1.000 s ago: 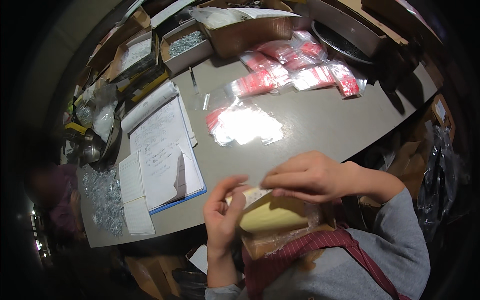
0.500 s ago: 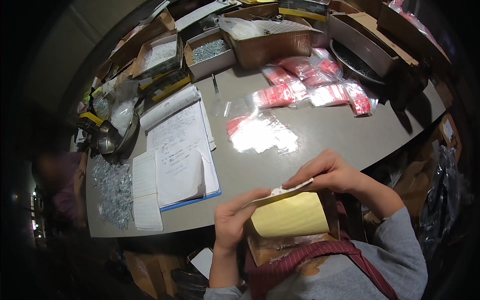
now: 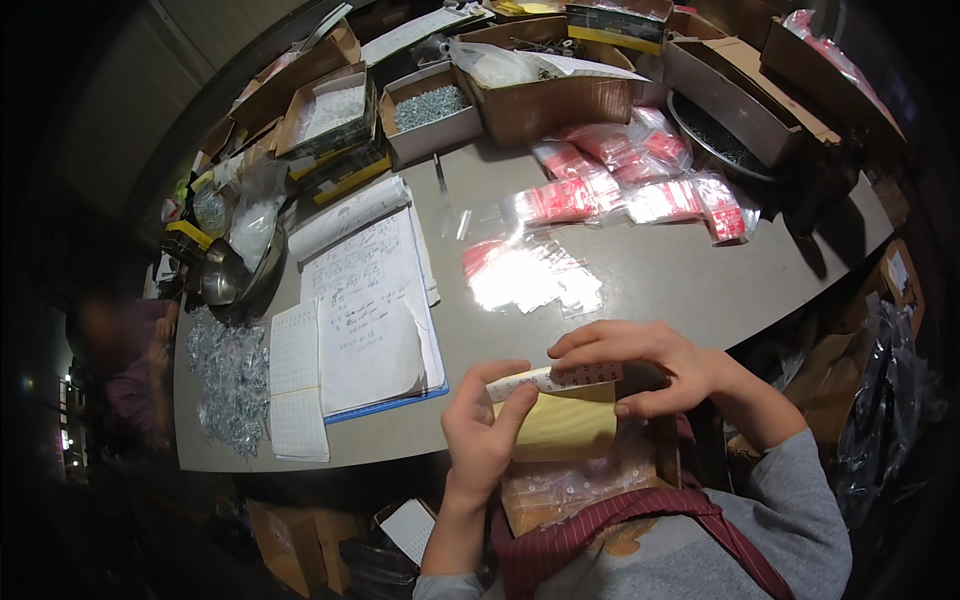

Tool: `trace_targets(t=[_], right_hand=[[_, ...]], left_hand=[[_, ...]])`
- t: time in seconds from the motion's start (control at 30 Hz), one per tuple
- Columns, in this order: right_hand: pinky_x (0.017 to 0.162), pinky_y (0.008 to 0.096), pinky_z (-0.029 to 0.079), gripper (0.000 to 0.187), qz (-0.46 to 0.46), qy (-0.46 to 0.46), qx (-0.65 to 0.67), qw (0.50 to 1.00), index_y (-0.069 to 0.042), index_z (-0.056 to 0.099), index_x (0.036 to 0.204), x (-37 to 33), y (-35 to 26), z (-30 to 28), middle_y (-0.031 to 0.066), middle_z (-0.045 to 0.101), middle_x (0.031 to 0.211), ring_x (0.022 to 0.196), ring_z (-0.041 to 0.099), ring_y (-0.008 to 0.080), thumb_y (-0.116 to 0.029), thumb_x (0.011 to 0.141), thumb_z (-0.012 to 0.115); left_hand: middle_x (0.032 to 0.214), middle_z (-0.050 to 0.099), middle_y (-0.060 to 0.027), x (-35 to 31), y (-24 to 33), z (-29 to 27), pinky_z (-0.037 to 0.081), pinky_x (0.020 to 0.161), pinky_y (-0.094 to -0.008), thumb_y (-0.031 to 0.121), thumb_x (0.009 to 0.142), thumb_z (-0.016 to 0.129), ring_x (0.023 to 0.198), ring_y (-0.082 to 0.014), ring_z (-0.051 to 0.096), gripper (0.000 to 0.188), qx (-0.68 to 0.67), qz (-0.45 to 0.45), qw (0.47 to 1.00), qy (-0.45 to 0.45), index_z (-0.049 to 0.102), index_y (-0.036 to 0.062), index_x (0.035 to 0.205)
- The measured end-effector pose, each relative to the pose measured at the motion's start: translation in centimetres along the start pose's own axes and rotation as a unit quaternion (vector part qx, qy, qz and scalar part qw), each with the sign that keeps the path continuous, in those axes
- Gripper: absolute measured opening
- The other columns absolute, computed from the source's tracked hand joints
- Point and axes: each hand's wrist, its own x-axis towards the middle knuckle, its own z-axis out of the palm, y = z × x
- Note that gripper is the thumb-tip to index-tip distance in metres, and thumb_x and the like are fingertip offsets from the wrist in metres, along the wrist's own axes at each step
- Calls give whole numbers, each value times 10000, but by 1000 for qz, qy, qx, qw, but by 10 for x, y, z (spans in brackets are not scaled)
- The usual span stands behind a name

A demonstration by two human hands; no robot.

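My left hand (image 3: 485,425) pinches the left end of a label sheet (image 3: 560,422) between thumb and fingers. The sheet's yellow backing hangs down, and a white strip of small printed labels shows along its folded upper edge. My right hand (image 3: 665,365) is open around the sheet's right end, thumb below and fingers above, apart from each other. Whether the right thumb touches the sheet I cannot tell. Under the sheet, on my lap, sits a cardboard box (image 3: 525,515) with clear plastic bags (image 3: 590,480) in it.
Red-and-white plastic packets (image 3: 530,275) lie ahead on the grey table (image 3: 700,285). To the left are a clipboard with papers (image 3: 365,310), a notebook (image 3: 297,400) and a heap of small metal parts (image 3: 225,385). Open boxes of hardware (image 3: 430,110) line the back. Another person (image 3: 125,350) sits far left.
The sheet has tilted and folded, showing its label strip, and less yellow hangs down. My right hand has loosened from the upper edge, its fingers spreading. The view has shifted slightly.
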Motion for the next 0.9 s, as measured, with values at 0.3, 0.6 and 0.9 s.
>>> trace_targets(t=[0.3,0.6,0.9], right_hand=[[766,339,545,210,112,58,-48,991,-14,698,1105,0,14,20,100,723,912,846,706,220,-178,976,676],[815,403,492,231,-37,59,-243,967,-25,609,1058,15,13,27,120,621,956,901,616,329,-81,867,727],[801,393,523,308,-133,123,-481,858,10,655,1026,17,13,44,124,635,967,866,639,291,-71,730,689]], left_hand=[[937,717,-66,-1,-1,7,513,775,-248,59,968,699,858,-111,650,141,-17,-14,1000,-13,688,-55,1051],[830,742,-95,3,-8,11,517,671,-252,65,911,751,740,-105,671,99,201,85,975,34,731,-15,967],[809,741,-65,10,1,10,512,653,-244,129,968,704,757,-61,644,167,152,-20,988,32,725,-27,1021]])
